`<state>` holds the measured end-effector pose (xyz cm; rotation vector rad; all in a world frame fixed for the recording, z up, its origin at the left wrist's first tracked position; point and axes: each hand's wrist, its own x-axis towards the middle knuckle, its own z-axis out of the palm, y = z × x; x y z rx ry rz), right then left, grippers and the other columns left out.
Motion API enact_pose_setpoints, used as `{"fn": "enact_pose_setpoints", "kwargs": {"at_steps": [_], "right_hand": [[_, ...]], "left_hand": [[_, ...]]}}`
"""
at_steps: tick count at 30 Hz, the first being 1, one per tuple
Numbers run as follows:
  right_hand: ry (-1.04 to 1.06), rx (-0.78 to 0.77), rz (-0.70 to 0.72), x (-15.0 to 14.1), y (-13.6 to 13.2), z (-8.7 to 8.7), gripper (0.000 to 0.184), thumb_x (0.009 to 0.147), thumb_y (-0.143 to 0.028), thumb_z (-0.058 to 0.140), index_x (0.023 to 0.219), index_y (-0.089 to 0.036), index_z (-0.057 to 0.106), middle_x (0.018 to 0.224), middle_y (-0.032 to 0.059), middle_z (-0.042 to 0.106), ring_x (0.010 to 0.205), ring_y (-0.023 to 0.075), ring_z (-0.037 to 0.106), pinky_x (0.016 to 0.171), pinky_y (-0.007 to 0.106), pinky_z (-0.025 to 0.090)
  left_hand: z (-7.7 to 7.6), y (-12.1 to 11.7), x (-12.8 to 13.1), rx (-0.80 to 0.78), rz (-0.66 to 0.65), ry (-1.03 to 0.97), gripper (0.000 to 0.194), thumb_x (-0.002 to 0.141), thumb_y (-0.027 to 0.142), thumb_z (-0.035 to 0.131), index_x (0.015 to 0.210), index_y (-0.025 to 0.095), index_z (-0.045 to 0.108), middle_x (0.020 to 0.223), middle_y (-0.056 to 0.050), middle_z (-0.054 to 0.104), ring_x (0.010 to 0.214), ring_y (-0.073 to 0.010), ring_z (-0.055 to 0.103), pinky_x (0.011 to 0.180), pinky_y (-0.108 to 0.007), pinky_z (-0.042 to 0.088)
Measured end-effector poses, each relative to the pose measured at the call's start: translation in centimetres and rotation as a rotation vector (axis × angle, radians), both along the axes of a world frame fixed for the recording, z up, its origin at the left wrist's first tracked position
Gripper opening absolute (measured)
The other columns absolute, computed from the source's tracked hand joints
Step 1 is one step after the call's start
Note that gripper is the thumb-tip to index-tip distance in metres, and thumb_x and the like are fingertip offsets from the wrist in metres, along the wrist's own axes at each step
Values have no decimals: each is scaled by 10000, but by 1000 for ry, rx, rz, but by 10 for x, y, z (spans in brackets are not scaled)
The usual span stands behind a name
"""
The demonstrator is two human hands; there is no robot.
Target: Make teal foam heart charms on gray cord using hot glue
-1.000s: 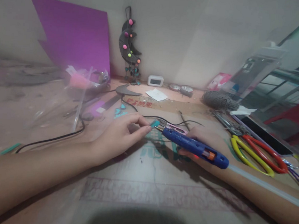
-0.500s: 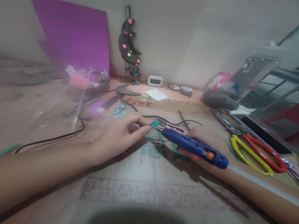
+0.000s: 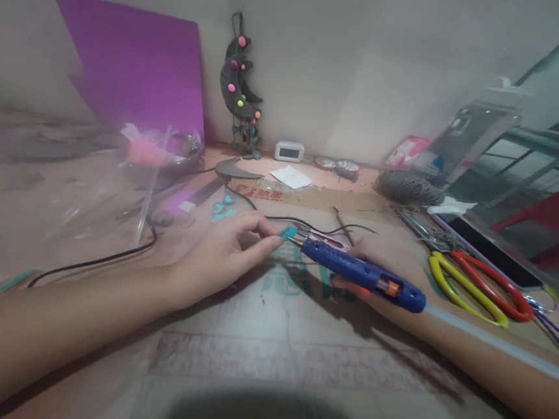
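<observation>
Between thumb and forefinger, my left hand pinches a small teal piece, its exact shape too small to make out. My right hand is wrapped round a blue glue gun, whose body covers part of the fingers. The gun's metal nozzle points left and meets the edge of the teal piece or lies just beside it. A long translucent glue stick runs out of the gun's back end over my right forearm. More teal pieces lie on the table beyond my left hand.
Scissors with yellow and red handles and a phone lie at right, near grey yarn. Behind my hands are a black cord, a grey crescent and a small clock. A moon ornament hangs on the wall.
The glue gun and both hands stay almost in place. The nozzle tip has shifted slightly left against the teal piece; the whole view has moved a little.
</observation>
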<state>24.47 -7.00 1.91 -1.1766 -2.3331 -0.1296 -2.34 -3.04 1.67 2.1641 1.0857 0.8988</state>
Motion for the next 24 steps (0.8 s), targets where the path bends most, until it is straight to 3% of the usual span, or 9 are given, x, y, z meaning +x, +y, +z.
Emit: {"fn": "enact_pose_setpoints", "kwargs": {"at_steps": [4, 13, 24], "right_hand": [[-2, 6, 0, 1, 1, 0, 245, 840, -457, 656, 791, -217, 664, 656, 29, 643, 632, 179, 606, 572, 297, 432], [9, 11, -17, 2, 2, -2, 260, 822, -476, 681, 768, -222, 670, 644, 30, 637, 637, 182, 615, 571, 296, 423], [-37, 78, -4, 1, 0, 1, 242, 842, -445, 659, 800, -207, 639, 657, 26, 632, 636, 182, 613, 596, 308, 419]], "left_hand": [[1, 0, 1, 3, -4, -10, 194, 909, 356, 538, 815, 207, 619, 867, -6, 691, 815, -171, 631, 731, -266, 499], [2, -1, 0, -91, 62, -5, 248, 899, 441, 533, 823, 222, 623, 831, -16, 698, 716, -184, 638, 547, -267, 475], [3, -1, -1, -86, 70, 9, 242, 907, 439, 538, 828, 225, 618, 735, 18, 646, 559, -125, 560, 498, -242, 429]]}}
